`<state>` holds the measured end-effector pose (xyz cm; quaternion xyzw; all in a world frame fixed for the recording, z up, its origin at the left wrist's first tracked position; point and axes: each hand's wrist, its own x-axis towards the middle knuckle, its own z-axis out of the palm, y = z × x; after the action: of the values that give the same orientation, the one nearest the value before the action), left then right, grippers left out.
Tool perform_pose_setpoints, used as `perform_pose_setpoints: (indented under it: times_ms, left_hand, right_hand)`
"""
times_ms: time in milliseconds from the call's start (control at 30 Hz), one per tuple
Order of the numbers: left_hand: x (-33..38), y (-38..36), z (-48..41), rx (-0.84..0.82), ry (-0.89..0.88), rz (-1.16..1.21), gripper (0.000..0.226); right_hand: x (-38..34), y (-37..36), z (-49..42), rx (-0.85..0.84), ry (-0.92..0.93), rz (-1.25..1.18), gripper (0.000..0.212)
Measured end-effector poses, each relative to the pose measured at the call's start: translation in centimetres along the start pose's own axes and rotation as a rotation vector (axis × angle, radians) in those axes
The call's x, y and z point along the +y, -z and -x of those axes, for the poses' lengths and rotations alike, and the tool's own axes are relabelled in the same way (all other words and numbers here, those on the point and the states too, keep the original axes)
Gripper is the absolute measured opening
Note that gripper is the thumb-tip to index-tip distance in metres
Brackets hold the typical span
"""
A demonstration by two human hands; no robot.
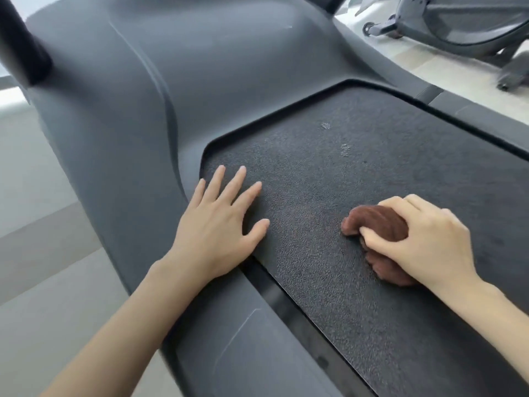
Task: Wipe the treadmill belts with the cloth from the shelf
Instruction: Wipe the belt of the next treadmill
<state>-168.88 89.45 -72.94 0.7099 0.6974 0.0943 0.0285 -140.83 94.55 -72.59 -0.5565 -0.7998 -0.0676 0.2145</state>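
pressing a bunched brown cloth (375,222) onto the treadmill belt (329,173), right hand (423,239) gripping it, left hand (220,224) flat, fingers spread.

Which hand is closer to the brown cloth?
Right. The right hand grips the cloth on the belt; the left hand lies flat at the belt's edge, apart from it.

Open belt (372,181) ahead — motor cover (200,67) at its end
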Motion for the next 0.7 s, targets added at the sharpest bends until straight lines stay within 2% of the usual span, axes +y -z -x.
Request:
perform_pose_setpoints:
  times_ms: [100,200,400,500,600,700]
  left_hand:
    - [1.7,-1.2,-3.0,-0.036,-0.054,0.004,0.083]
    - [2.3,-2.7,-4.0,-0.039,-0.034,-0.017,0.080]
    - [2.0,-2.9,-3.8,-0.006,-0.041,0.016,0.073]
    - [1.9,-2.8,-3.9,-0.024,-0.049,0.032,0.074]
    - [1.8,-2.6,-3.9,-0.032,-0.039,0.027,0.076]
    - [1.9,-2.5,-3.9,-0.043,-0.042,0.016,0.077]
  right_hand:
    - [0.6,-1.9,-3.6,0.026,-0.005,0.003,0.049]
    - [0.7,-4.4,-8.6,0.049,-0.010,0.008,0.051]
    - [0.3,-8.9,-18.5,-0.001,-0.217,0.050,0.047]
    - [0.0,-9.5,-19.9,-0.024,-0.291,0.076,0.048]
    - [-0.8,-8.5,-17.7,-0.022,-0.205,0.070,0.046]
    - [-1.8,-6.6,-12.3,-0.006,-0.044,0.043,0.043]
